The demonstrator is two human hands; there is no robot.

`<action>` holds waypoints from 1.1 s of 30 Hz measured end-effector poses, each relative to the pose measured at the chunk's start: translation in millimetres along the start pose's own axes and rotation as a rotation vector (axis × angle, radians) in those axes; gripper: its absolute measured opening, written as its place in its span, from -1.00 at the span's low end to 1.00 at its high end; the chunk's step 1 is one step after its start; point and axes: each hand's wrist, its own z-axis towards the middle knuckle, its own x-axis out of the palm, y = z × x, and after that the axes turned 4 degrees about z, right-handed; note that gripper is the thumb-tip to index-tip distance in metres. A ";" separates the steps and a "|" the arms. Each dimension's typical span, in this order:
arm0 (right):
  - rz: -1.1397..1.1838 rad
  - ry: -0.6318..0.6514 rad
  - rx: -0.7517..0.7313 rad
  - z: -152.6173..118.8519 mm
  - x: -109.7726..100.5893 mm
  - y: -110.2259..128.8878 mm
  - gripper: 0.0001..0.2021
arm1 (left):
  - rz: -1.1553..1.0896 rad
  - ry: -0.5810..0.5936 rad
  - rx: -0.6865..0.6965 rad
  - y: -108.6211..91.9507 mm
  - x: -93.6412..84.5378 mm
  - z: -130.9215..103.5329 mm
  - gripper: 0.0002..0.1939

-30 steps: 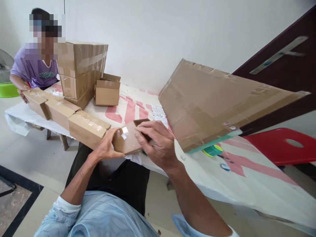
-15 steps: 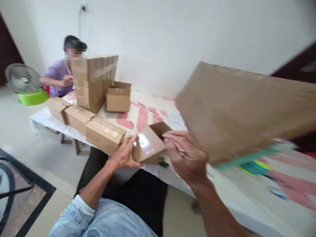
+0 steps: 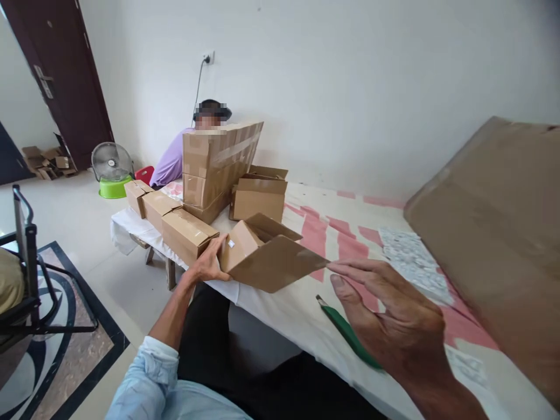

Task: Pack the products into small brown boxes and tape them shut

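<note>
An open cardboard box [image 3: 245,239] sits at the table's near edge, one wide flap [image 3: 280,262] folded out toward the right. My left hand [image 3: 207,262] grips its left end, thumb low on the near side and fingers on the end wall. At the flap's outer corner are the fingertips of my right hand [image 3: 389,309]. Its fingers are stretched out, with the thumb apart below them. Partly hidden under that hand, a green-handled tool [image 3: 347,332] with a narrow dark tip lies on the cloth; its kind is unclear.
Closed cartons [image 3: 188,230] line the table edge leftward. Behind them rise stacked taped boxes [image 3: 223,169] and another open box [image 3: 260,198]. A person [image 3: 172,154] sits beyond the stack. A large cardboard piece [image 3: 490,233] stands at right. A folding chair [image 3: 30,256] is at left.
The view has swung left. The near flap now spreads outward, and my right hand has moved from the box opening to the flap's outer corner. The green-handled tool shows more fully.
</note>
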 end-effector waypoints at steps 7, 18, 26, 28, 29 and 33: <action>0.038 0.049 0.050 -1.3 19.8 -7.4 -0.87 | -0.110 -0.048 -0.038 19.4 26.3 -6.8 0.50; 0.067 0.165 0.017 3.2 30.8 -8.8 -0.81 | 0.013 -0.009 0.054 -31.7 22.7 -14.9 0.38; -0.101 0.404 -0.145 31.8 38.3 -4.5 -0.84 | 0.080 -0.010 0.056 -64.1 31.1 -19.5 0.37; -0.188 0.533 -0.197 39.3 42.9 -1.4 -0.84 | 0.092 -0.012 0.065 -70.1 32.9 -18.3 0.37; -0.235 0.600 -0.222 42.7 45.7 -0.8 -0.85 | 0.098 -0.012 0.073 -72.6 33.9 -17.5 0.37; -0.393 0.827 -0.285 55.0 56.4 -5.1 -0.91 | 0.108 -0.012 0.101 -79.7 37.4 -15.6 0.36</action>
